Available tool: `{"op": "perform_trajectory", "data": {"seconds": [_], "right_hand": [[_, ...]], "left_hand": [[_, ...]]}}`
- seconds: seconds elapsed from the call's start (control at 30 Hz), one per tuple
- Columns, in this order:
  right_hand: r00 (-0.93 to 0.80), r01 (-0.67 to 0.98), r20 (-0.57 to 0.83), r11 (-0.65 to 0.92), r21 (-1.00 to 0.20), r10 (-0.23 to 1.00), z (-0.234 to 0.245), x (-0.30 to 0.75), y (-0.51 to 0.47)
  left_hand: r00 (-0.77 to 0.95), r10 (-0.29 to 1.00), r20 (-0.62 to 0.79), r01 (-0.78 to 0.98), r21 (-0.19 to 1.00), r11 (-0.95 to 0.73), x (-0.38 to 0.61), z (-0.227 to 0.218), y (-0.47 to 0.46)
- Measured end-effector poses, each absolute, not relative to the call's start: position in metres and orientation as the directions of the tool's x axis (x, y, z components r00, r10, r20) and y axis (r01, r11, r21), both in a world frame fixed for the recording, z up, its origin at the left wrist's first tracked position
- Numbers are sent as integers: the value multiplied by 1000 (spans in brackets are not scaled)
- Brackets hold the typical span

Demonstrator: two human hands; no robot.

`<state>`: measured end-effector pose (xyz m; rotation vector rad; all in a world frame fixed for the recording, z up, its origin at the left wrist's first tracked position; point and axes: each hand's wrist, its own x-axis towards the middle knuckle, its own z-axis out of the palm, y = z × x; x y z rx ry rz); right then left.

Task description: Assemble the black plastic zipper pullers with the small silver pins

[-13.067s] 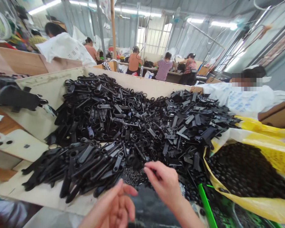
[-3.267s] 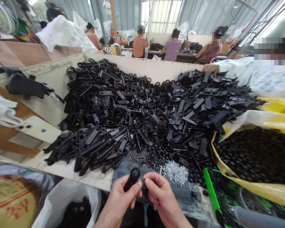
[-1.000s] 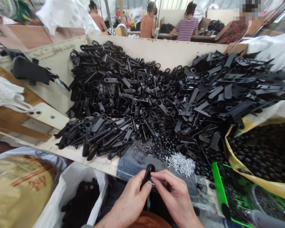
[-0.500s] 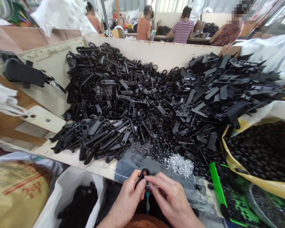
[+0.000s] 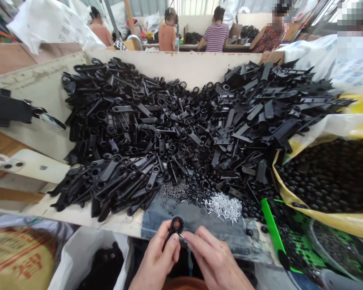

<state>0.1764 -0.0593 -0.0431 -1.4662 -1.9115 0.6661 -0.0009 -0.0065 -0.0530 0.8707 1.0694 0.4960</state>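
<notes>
My left hand [image 5: 157, 253] is closed around a black plastic handle piece with a ring-shaped end [image 5: 171, 229]. The ring stands up above my thumb and forefinger, its opening towards me. Between the thumb and forefinger of my right hand [image 5: 210, 251] is a small silver metal pin [image 5: 181, 236], its tip close by the lower right of the ring. Whether the pin touches the piece, I cannot tell. Just beyond my hands, a heap of silver pins [image 5: 225, 207] and a heap of small dark screw-like parts [image 5: 174, 189] lie on the dark mat [image 5: 190, 219].
Black ringed parts [image 5: 124, 108] pile high in the bin, with flat black parts [image 5: 254, 117] on the right. A yellow-edged sack [image 5: 323, 187] of round black pieces and a green tray [image 5: 272, 227] stand right. A white sack [image 5: 63, 266] stands left. Several people sit beyond.
The ringed piece has turned, so its opening shows more. The pin is now visible at my right fingertips, which have drawn slightly away. The camera view has shifted right.
</notes>
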Motion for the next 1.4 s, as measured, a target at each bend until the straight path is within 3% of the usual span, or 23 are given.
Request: {"op": "perform_trajectory", "data": {"seconds": [0.2, 0.33, 0.8, 1.17, 1.4], "right_hand": [[-205, 665, 122, 230, -710, 971, -39, 175, -57], [-216, 729, 140, 255, -635, 966, -40, 175, -57], [-168, 828, 221, 259, -497, 961, -46, 168, -60], [-172, 894, 164, 224, -387, 971, -63, 161, -69], [-73, 918, 212, 148, -367, 975, -95, 150, -78]], "left_hand": [[331, 777, -535, 19, 827, 561, 2, -50, -9], [277, 816, -507, -2, 849, 528, 3, -52, -10], [278, 794, -541, 13, 829, 559, 2, -60, -10], [298, 826, -478, 156, 879, 451, 4, -68, -12], [284, 823, -492, 210, 869, 448, 8, -64, -13]]}}
